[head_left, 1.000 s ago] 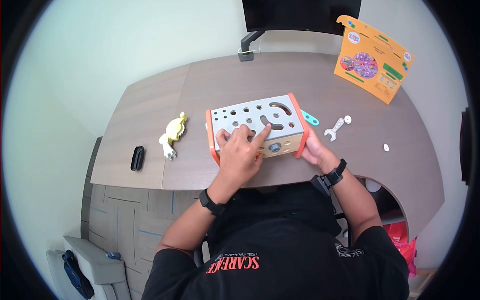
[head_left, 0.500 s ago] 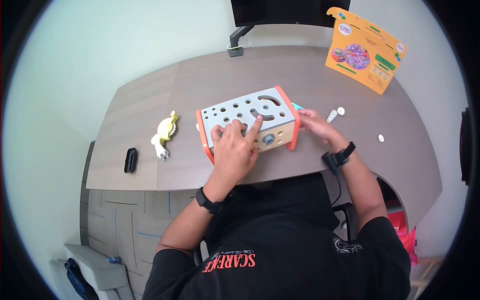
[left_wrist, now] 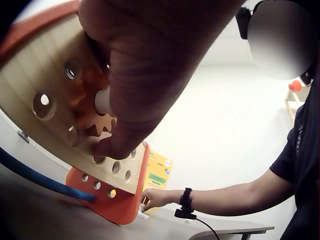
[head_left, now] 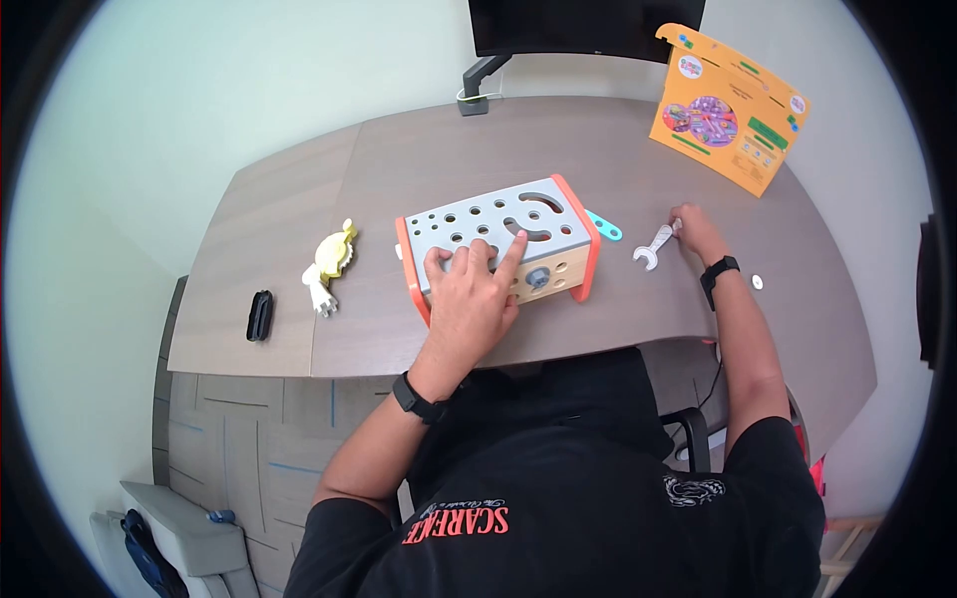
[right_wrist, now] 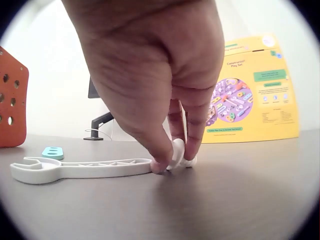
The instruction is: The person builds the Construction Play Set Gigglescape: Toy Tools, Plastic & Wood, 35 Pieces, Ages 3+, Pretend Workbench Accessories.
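Note:
My left hand (head_left: pixel 469 299) rests over the near edge of a toy workbench box (head_left: pixel 548 254), fingertips on its grey perforated top and thumb down by the wooden side. In the left wrist view, an orange gear (left_wrist: pixel 90 100) and a white peg show beside that hand. Over to the right, my right hand (head_left: pixel 700 234) pinches a small white round-headed peg (right_wrist: pixel 177 152) at the table surface between thumb and fingers. A white toy wrench (right_wrist: pixel 100 169) lies flat, its handle end right at the thumb.
A teal strip with holes (head_left: pixel 604 226) lies against the box's right end. Another small white piece (head_left: pixel 758 282) sits farther right. Yellow and white toy parts (head_left: pixel 334 254) and a black case (head_left: pixel 260 315) lie left. A yellow carton (head_left: pixel 733 115) and a monitor (head_left: pixel 588 25) stand behind.
My right hand has left the box's right end and moved right to the white peg by the wrench, which it now pinches. My left hand has stayed on the box.

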### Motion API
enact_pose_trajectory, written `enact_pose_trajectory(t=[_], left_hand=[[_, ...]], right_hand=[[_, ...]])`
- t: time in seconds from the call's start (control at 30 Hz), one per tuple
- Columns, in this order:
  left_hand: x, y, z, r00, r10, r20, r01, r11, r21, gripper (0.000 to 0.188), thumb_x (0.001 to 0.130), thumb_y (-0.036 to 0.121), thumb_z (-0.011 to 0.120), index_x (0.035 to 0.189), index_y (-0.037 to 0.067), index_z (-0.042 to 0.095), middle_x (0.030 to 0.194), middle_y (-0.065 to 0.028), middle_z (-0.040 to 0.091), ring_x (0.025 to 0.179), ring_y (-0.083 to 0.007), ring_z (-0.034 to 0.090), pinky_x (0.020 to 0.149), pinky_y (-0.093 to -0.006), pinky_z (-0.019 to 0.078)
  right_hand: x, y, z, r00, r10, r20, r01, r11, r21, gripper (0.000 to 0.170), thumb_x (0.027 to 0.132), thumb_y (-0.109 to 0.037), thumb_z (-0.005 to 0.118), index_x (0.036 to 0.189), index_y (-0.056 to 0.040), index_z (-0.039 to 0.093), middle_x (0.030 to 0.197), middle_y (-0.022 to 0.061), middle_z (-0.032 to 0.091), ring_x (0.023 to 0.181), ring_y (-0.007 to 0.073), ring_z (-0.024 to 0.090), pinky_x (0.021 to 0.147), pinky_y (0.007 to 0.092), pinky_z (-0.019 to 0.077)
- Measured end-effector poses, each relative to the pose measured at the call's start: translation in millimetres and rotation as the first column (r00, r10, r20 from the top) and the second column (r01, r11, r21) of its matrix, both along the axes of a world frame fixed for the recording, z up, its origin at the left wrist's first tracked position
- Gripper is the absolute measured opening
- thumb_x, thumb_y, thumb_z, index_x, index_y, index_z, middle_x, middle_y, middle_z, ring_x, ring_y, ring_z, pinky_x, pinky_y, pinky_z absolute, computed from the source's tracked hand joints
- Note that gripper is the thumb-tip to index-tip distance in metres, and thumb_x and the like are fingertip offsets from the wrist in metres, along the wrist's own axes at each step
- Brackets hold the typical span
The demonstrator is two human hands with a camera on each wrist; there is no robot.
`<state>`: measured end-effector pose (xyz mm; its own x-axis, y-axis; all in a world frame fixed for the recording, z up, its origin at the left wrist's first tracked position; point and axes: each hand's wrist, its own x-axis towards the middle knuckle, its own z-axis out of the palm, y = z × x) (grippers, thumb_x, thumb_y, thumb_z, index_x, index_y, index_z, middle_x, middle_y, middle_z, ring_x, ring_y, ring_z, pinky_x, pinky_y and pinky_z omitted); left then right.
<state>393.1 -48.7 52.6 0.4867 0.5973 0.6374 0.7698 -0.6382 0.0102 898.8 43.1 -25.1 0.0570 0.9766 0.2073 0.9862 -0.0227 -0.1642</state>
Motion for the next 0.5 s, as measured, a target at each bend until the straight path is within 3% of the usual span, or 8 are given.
enact_pose_trajectory(t=[0.1, 0.2, 0.3, 0.37, 0.5], left_hand=[[0, 1, -1, 1.000, 0.000, -0.003, 0.000, 1.000, 0.007, 0.082, 0.070, 0.015, 0.083, 0.149, 0.021, 0.061, 0.107, -0.0077, 0.056, 0.098, -0.0221, 0.059, 0.098, -0.0510, 0.0352], [0, 1, 0, 1.000, 0.002, -0.011, -0.002, 1.000, 0.012, 0.083, 0.069, 0.016, 0.084, 0.149, 0.021, 0.061, 0.106, -0.0071, 0.057, 0.098, -0.0216, 0.059, 0.098, -0.0502, 0.0355], [0, 2, -1, 1.000, 0.007, -0.017, -0.007, 1.000, 0.020, 0.083, 0.069, 0.017, 0.085, 0.148, 0.021, 0.061, 0.106, -0.0067, 0.056, 0.097, -0.0213, 0.059, 0.098, -0.0496, 0.0357], [0, 1, -1, 1.000, 0.010, -0.016, -0.009, 1.000, 0.022, 0.084, 0.068, 0.017, 0.086, 0.148, 0.021, 0.061, 0.106, -0.0066, 0.056, 0.097, -0.0212, 0.059, 0.098, -0.0493, 0.0357], [1, 2, -1, 1.000, 0.012, -0.009, -0.012, 1.000, 0.022, 0.084, 0.068, 0.018, 0.086, 0.148, 0.021, 0.061, 0.105, -0.0064, 0.056, 0.097, -0.0209, 0.058, 0.098, -0.0493, 0.0358]], right_hand=[[10, 3, -8, 0.999, 0.035, 0.022, -0.037, 0.997, 0.075, 0.027, 0.076, 0.002, 0.081, 0.101, -0.0033, 0.074, 0.107, 0.0208, 0.071, 0.101, 0.0427, 0.067, 0.089, 0.0489, 0.0558], [-3, 3, 14, 0.998, 0.015, 0.064, -0.026, 0.983, 0.184, 0.016, 0.088, -0.006, 0.077, 0.101, -0.0009, 0.071, 0.105, 0.0229, 0.070, 0.102, 0.0415, 0.070, 0.088, 0.0468, 0.0577], [-52, 1, 72, 0.920, 0.096, -0.380, -0.030, 0.984, 0.176, 0.015, 0.096, -0.009, 0.072, 0.107, 0.0009, 0.068, 0.109, 0.0196, 0.068, 0.104, 0.0356, 0.071, 0.089, 0.0414, 0.0589], [-98, -12, 106, 0.794, 0.335, -0.507, -0.180, 0.926, 0.331, 0.013, 0.099, -0.007, 0.069, 0.109, 0.0018, 0.068, 0.111, 0.0150, 0.067, 0.107, 0.0277, 0.072, 0.090, 0.0368, 0.0591], [-185, -48, 171, 0.686, 0.571, -0.451, -0.500, 0.820, 0.279, 0.016, 0.097, -0.001, 0.068, 0.112, -0.0009, 0.072, 0.114, 0.0092, 0.068, 0.101, 0.0212, 0.071, 0.090, 0.0336, 0.0591]])
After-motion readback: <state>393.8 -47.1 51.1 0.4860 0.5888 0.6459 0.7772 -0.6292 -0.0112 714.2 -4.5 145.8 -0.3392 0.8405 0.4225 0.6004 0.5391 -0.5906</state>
